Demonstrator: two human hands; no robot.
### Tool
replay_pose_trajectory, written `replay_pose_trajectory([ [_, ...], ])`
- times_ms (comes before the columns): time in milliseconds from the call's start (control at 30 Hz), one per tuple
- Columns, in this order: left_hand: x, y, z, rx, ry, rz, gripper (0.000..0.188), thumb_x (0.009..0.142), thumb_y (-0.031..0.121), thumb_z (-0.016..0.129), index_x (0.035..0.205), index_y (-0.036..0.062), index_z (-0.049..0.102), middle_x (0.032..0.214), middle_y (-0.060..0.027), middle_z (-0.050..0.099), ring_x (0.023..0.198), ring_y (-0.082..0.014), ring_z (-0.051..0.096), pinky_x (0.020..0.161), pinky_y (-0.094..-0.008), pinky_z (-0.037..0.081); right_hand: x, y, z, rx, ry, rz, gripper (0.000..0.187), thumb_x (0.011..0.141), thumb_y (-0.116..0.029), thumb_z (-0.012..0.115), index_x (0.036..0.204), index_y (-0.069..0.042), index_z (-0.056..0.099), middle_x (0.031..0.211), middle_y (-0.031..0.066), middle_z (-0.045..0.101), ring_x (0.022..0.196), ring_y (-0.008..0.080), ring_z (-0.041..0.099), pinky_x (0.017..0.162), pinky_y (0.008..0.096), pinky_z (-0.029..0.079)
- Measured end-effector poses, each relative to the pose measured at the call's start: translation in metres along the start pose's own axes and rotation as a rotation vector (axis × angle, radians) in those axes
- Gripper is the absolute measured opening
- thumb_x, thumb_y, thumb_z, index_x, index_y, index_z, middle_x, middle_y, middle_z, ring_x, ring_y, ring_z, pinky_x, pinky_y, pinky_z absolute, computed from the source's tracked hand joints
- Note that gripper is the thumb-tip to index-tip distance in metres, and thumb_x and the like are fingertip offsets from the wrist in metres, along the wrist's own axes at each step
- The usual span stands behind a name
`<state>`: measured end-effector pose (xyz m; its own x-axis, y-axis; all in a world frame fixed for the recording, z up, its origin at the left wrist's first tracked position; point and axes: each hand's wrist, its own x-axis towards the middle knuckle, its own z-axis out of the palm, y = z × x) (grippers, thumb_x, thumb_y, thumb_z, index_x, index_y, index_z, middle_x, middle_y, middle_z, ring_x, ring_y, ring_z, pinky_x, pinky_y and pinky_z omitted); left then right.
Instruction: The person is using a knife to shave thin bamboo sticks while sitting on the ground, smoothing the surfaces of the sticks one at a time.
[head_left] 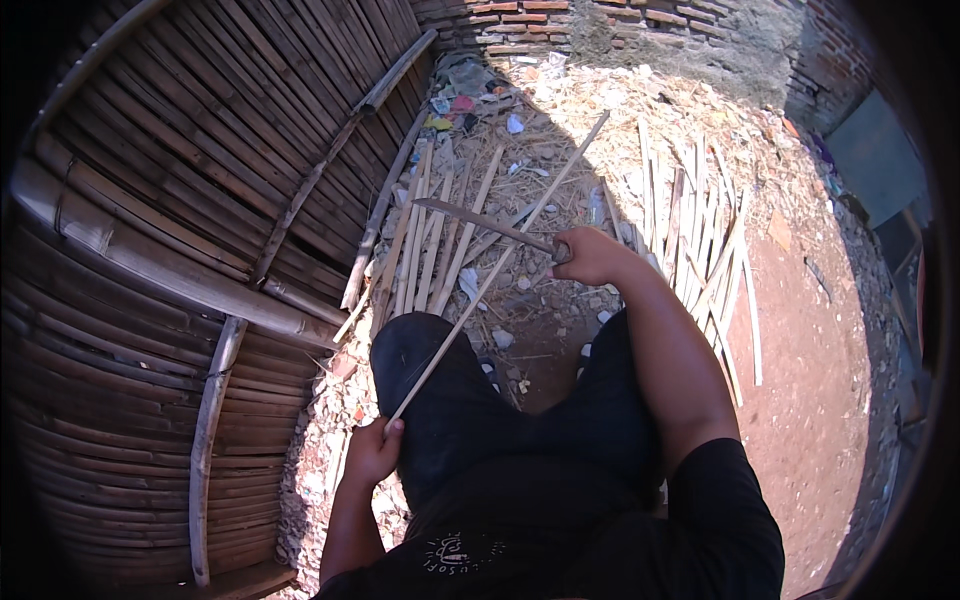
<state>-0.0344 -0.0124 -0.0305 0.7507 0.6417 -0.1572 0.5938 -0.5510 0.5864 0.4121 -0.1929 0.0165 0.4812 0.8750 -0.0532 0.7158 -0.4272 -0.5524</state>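
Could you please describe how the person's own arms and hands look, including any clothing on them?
The left hand and the right hand are bare, with no gloves, and I see no watch or bracelet. The right sleeve is short, plain and black. It belongs to a black shirt with a small pale print.
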Motion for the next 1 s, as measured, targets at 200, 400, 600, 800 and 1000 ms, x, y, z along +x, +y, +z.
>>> replay_pose_trajectory([
  [200, -0.004, 0.009, -0.003, 0.042, 0.009, -0.026, 0.049, 0.098, 0.043, 0.054, 0.076, -0.0001, 0.058, 0.06, -0.0203, 0.057, 0.058, -0.0394, 0.06, 0.056, -0.0452, 0.044, -0.009, -0.067, 0.026, -0.162, -0.412, -0.237, 0.047, 0.075, -0.038, 0.078, 0.112, -0.009, 0.069, 0.108, 0.0201, 0.069, 0.107, 0.0391, 0.064, 0.09, 0.0466, 0.05],
  [400, -0.005, 0.01, -0.004, 0.044, 0.029, -0.007, 0.05, 0.099, 0.044, 0.053, 0.075, -0.0001, 0.059, 0.059, -0.0202, 0.057, 0.058, -0.0394, 0.06, 0.056, -0.0443, 0.044, -0.003, -0.011, -0.008, -0.022, -0.091, 0.037, 0.056, 0.078, -0.04, 0.077, 0.115, 0.0, 0.066, 0.108, 0.0215, 0.069, 0.107, 0.0396, 0.064, 0.092, 0.0456, 0.05],
  [600, -0.002, 0.011, -0.004, 0.039, -0.017, -0.015, 0.049, 0.1, 0.041, 0.051, 0.078, -0.0011, 0.059, 0.059, -0.0138, 0.055, 0.056, -0.0233, 0.055, 0.056, -0.039, 0.043, -0.004, 0.019, -0.016, 0.11, 0.171, 0.19, 0.056, 0.076, -0.038, 0.078, 0.113, 0.001, 0.066, 0.105, 0.025, 0.068, 0.104, 0.0399, 0.065, 0.09, 0.0455, 0.05],
  [800, -0.002, 0.005, -0.005, 0.015, 0.002, -0.021, 0.052, 0.099, 0.045, 0.053, 0.075, -0.0003, 0.058, 0.06, -0.0192, 0.057, 0.058, -0.037, 0.06, 0.058, -0.0442, 0.045, -0.005, -0.041, 0.019, -0.117, -0.278, -0.131, 0.051, 0.075, -0.036, 0.079, 0.113, -0.004, 0.068, 0.103, 0.0235, 0.068, 0.102, 0.0403, 0.065, 0.089, 0.047, 0.05],
  [1000, -0.007, 0.008, -0.005, 0.063, 0.018, -0.037, 0.051, 0.098, 0.046, 0.053, 0.078, -0.0003, 0.06, 0.062, -0.0199, 0.058, 0.06, -0.0386, 0.06, 0.058, -0.0445, 0.045, -0.005, -0.06, 0.03, -0.143, -0.371, -0.249, 0.049, 0.075, -0.039, 0.079, 0.112, -0.008, 0.069, 0.105, 0.0227, 0.068, 0.103, 0.0391, 0.065, 0.091, 0.0463, 0.05],
])
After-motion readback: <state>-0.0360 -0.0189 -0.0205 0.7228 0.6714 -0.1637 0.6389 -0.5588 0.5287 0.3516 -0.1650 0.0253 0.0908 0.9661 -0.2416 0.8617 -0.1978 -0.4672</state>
